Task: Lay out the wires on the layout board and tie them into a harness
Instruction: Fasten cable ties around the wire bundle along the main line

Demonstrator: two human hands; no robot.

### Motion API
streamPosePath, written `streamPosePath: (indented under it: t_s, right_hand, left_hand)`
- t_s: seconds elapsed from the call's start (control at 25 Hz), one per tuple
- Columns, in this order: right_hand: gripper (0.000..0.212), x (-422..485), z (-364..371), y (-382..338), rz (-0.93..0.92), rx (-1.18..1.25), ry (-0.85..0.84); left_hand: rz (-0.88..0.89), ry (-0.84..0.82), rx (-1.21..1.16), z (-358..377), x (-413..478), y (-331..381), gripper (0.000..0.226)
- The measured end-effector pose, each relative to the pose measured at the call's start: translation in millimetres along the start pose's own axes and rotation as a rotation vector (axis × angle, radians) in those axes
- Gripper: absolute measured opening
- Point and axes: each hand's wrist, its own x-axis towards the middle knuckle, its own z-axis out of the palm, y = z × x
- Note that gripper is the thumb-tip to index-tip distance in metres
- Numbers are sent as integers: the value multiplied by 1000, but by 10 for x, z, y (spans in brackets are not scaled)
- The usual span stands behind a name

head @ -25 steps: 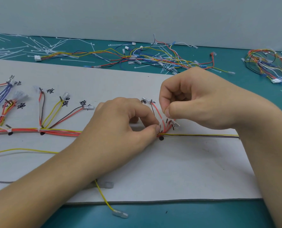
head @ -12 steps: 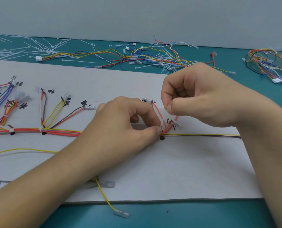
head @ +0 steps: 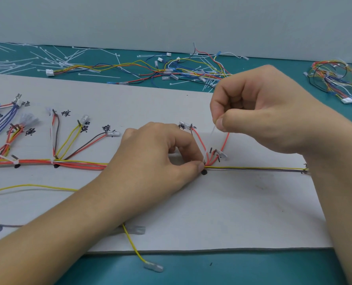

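The left hand (head: 156, 161) is laid low on the board (head: 232, 212), and the wires (head: 253, 168) are pinched by its curled fingers (head: 189, 145). Above, a thin tie (head: 213, 131) is pinched by the raised right hand (head: 263, 112).

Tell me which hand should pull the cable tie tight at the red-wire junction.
Right, probably. The right hand pinches the tie's tail above the junction, free to pull, while the left hand is busy pinning the wire bundle beside the black dot.
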Motion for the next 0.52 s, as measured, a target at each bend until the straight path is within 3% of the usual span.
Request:
streamPosePath:
  t_s: [0.2,0.52]
  right_hand:
    - [8,16,36,1,16,27,-37]
    - [8,-1,38,-15,-52,-151,68]
  left_hand:
    - [-4,-5,12,2,9,6,16]
    - [-54,-23,6,-10,11,1,9]
